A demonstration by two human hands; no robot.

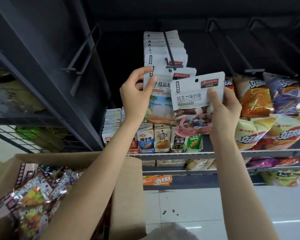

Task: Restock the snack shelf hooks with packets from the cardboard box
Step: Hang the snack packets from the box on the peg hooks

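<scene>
A row of white snack packets hangs on a dark shelf hook (169, 49). My left hand (137, 96) pinches the left edge of the front hanging packet (160, 104), thumb on its face. My right hand (227, 110) grips a separate white packet (196, 101) with chocolate candy art, held tilted just right of and below the hook's tip; its punch hole is off the hook. The open cardboard box (126, 187) sits at lower left, holding several shiny packets (35, 193).
Empty dark hooks (80, 54) jut out left and at upper right (232, 47). Chip bags (260, 108) hang and pile to the right. Small snack packs (161, 141) stand on the shelf below, with a price tag (165, 179). White tiled floor (215, 208) lies beneath.
</scene>
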